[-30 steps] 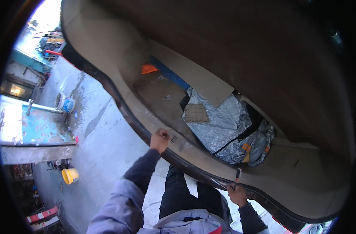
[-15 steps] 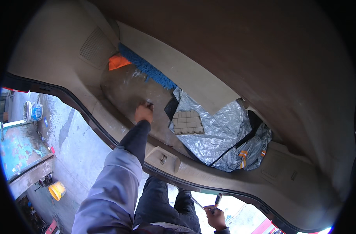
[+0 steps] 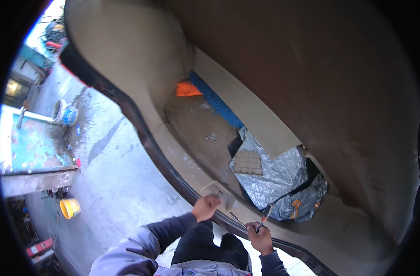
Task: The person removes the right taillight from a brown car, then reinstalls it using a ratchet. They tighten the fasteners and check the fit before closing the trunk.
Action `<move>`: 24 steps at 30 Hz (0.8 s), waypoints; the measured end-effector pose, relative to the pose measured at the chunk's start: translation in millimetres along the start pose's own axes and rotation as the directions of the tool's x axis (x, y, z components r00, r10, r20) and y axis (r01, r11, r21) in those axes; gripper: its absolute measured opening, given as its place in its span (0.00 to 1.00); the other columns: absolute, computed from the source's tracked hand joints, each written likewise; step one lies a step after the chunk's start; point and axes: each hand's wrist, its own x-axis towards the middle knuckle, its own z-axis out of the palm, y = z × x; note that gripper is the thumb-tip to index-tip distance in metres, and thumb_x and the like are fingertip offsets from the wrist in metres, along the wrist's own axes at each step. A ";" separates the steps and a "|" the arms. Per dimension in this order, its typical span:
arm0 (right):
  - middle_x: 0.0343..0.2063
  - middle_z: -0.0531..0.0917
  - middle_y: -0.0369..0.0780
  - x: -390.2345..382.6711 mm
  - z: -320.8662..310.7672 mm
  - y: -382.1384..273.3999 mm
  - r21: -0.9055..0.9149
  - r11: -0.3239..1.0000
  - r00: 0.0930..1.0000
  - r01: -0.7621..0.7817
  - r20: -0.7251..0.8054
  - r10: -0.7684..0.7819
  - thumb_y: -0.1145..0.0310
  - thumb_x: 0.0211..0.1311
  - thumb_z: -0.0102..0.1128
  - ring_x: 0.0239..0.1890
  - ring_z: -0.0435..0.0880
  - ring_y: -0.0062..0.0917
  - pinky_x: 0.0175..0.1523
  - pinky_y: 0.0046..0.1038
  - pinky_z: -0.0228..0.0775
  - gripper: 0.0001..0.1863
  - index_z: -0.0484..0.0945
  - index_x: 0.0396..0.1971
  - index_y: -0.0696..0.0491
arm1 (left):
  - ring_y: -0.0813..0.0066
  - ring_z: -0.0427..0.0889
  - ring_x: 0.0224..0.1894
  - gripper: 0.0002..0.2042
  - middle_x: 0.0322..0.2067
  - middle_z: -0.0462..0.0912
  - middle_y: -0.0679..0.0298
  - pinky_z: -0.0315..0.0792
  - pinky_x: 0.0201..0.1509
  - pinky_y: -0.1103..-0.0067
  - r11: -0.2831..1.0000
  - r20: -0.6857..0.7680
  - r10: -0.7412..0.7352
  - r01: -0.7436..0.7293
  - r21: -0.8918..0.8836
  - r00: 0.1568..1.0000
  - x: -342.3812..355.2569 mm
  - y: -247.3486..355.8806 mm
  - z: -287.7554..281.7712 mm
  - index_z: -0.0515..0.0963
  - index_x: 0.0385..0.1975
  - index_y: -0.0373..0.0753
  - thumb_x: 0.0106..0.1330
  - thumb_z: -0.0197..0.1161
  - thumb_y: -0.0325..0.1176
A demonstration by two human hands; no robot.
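Note:
My left hand (image 3: 206, 208) is over the front sill of the car's boot, beside the latch recess (image 3: 220, 195). Its fingers are curled together, and what they hold, if anything, is hidden. My right hand (image 3: 259, 237) is closed around a tool with an orange-and-dark handle (image 3: 267, 211), probably a screwdriver. A thin metal shaft (image 3: 237, 220) also sticks out of that hand, pointing toward the left one; whether it belongs to the same tool I cannot tell. Both hands are close together at the boot's edge, in front of my legs.
Inside the boot lie a silver quilted sheet (image 3: 283, 177), a beige ribbed plastic panel (image 3: 248, 163), a blue shaggy duster (image 3: 215, 100) and an orange cloth (image 3: 188, 89). Outside at left are a yellow bucket (image 3: 70, 208), a white-and-blue bucket (image 3: 65, 113) and a worn bench (image 3: 37, 142).
My left hand has drawn back from the boot floor to the front sill. My right hand has risen to the sill with its tool. The view has shifted toward the left.

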 end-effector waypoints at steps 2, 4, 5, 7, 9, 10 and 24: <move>0.21 0.81 0.32 2.9 1.6 -20.7 0.122 0.992 0.992 0.022 0.120 -0.036 0.67 0.76 0.60 0.23 0.78 0.13 0.32 0.22 0.70 0.12 0.88 0.45 0.59 | 0.70 0.84 0.34 0.24 0.33 0.86 0.61 0.77 0.40 0.72 0.940 0.113 -0.181 0.205 -0.272 0.977 -34.3 9.3 6.7 0.83 0.39 0.35 0.82 0.57 0.53; 0.22 0.83 0.33 -0.2 4.2 -39.4 0.130 0.980 0.962 0.151 0.209 -0.175 0.67 0.76 0.61 0.25 0.80 0.15 0.34 0.23 0.72 0.12 0.88 0.46 0.59 | 0.79 0.78 0.30 0.26 0.33 0.86 0.67 0.75 0.36 0.78 0.840 0.107 -0.204 0.230 -0.491 0.973 -64.8 19.6 8.3 0.84 0.42 0.35 0.84 0.52 0.55; 0.22 0.84 0.33 -3.8 6.3 -46.9 0.141 0.962 0.927 0.235 0.264 -0.265 0.67 0.76 0.61 0.26 0.81 0.15 0.34 0.23 0.73 0.12 0.88 0.47 0.58 | 0.80 0.79 0.31 0.26 0.32 0.86 0.66 0.74 0.35 0.80 0.813 0.059 -0.243 0.236 -0.532 0.968 -80.0 25.7 9.4 0.84 0.43 0.37 0.85 0.49 0.55; 0.24 0.86 0.34 -14.6 8.7 -56.5 0.174 0.937 0.844 0.304 0.406 -0.349 0.67 0.75 0.61 0.28 0.83 0.16 0.37 0.23 0.75 0.13 0.87 0.50 0.59 | 0.79 0.79 0.29 0.27 0.30 0.84 0.66 0.73 0.34 0.79 0.725 -0.080 -0.270 0.148 -0.673 0.959 -108.1 38.7 11.9 0.84 0.41 0.36 0.86 0.48 0.55; 0.27 0.87 0.37 -29.5 9.7 -58.2 0.168 0.919 0.767 0.356 0.510 -0.390 0.71 0.71 0.63 0.27 0.83 0.17 0.36 0.24 0.76 0.14 0.85 0.50 0.62 | 0.78 0.78 0.27 0.27 0.28 0.82 0.65 0.73 0.34 0.78 0.706 -0.247 -0.319 0.056 -0.706 0.915 -142.8 47.1 14.1 0.84 0.39 0.35 0.86 0.48 0.53; 0.28 0.87 0.36 -38.6 9.4 -56.4 0.149 0.912 0.738 0.382 0.545 -0.398 0.68 0.71 0.65 0.29 0.84 0.17 0.38 0.23 0.76 0.15 0.86 0.51 0.61 | 0.76 0.77 0.26 0.26 0.26 0.81 0.65 0.72 0.34 0.77 0.720 -0.347 -0.343 0.007 -0.694 0.873 -160.5 50.7 19.2 0.83 0.37 0.36 0.86 0.47 0.51; 0.28 0.81 0.35 -180.5 62.1 16.1 0.311 0.943 0.118 0.120 0.939 -0.324 0.68 0.71 0.67 0.30 0.79 0.20 0.37 0.27 0.74 0.09 0.81 0.43 0.58 | 0.74 0.80 0.30 0.19 0.33 0.84 0.64 0.74 0.35 0.75 0.613 -0.790 -0.582 -0.533 -0.583 0.194 -537.5 3.5 198.5 0.85 0.41 0.37 0.83 0.55 0.47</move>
